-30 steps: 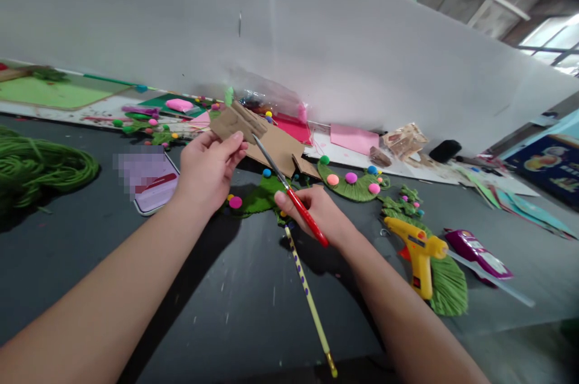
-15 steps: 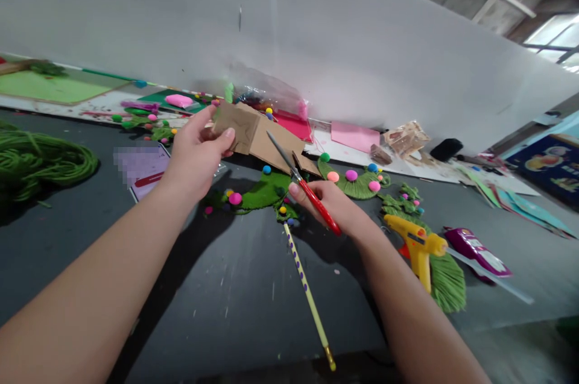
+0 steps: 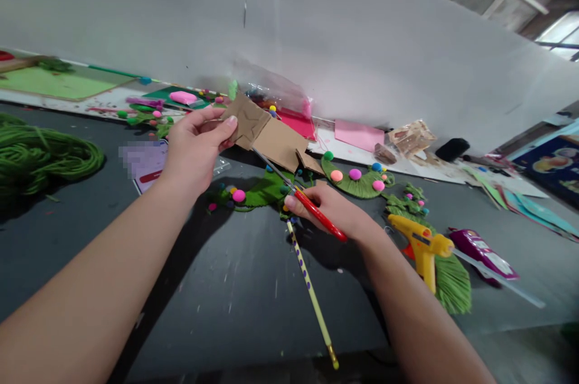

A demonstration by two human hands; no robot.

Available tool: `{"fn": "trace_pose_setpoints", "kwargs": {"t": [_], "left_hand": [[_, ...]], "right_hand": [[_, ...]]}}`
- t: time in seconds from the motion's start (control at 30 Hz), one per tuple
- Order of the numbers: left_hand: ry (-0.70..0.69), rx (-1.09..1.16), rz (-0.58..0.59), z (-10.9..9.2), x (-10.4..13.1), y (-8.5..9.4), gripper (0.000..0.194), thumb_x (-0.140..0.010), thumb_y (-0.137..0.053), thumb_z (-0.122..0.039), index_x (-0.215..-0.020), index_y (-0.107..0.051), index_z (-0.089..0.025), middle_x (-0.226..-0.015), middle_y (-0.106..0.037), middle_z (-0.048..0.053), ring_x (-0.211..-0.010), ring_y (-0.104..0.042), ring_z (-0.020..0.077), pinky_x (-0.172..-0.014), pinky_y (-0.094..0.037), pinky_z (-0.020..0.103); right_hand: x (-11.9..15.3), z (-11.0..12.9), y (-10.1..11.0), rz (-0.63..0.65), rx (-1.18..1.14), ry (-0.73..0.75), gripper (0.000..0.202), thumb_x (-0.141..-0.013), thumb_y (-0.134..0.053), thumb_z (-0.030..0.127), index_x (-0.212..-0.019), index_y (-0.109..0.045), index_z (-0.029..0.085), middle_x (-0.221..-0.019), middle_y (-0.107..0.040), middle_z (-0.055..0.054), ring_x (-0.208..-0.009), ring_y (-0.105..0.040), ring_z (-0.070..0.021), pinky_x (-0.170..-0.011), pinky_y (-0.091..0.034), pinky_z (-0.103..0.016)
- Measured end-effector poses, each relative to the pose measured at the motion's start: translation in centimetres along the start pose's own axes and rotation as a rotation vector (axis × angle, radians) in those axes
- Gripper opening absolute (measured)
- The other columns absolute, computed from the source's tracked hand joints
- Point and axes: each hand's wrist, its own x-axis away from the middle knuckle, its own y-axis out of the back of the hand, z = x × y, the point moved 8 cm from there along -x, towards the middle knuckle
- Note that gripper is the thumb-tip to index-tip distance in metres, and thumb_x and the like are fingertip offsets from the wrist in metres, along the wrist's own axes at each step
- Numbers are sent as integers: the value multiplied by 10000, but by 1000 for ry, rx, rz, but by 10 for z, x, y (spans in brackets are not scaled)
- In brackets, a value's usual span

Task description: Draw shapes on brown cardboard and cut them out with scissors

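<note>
A folded piece of brown cardboard (image 3: pixel 283 144) with lines drawn on its left part is pinched between the thumb and fingers of my left hand (image 3: pixel 196 146). My right hand (image 3: pixel 328 209) grips a pair of red-handled scissors (image 3: pixel 319 215), whose blades point up and left at the cardboard's lower edge. Whether the blades touch the cardboard I cannot tell. Under the cardboard lies a green yarn leaf shape (image 3: pixel 265 191) with coloured pompoms. A pale pencil with purple dots (image 3: pixel 311 293) lies below, its top end by the green pieces.
Green yarn (image 3: pixel 49 152) lies in a bundle at the left, near a purple card or screen (image 3: pixel 147 161). At the right are a yellow glue gun (image 3: pixel 423 245), a purple packet (image 3: pixel 482 254) and more pompom-trimmed leaves (image 3: pixel 357 176). A white panel (image 3: pixel 181 16) stands behind.
The scissors' blades have dropped from across the cardboard's face to its lower edge. My left hand has tilted the cardboard slightly. The whole view has shifted a little.
</note>
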Motion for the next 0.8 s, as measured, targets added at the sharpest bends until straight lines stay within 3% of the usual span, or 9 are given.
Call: {"fn": "trace_pose_setpoints", "kwargs": {"t": [0.27,0.8], "left_hand": [[5,-7,12,2,1,-3,232,-959,-689,-298,-1133,-659,-146,-1111,-681,65,-943,-676,179,-833,-600,368],[41,-18,14,7,-1,-7,274,-972,-671,-332,-1169,-647,-143,-1143,-675,76,-972,-679,192,-843,-604,384]], "right_hand": [[-3,1,-3,-17,37,22,619,-913,-583,692,-626,-307,218,-577,-298,52,-524,-257,-95,-522,-147,-311],[-3,1,-2,-18,56,-3,615,-899,-586,702,-646,-317,210,-595,-308,54,-549,-273,-92,-548,-159,-308]]}}
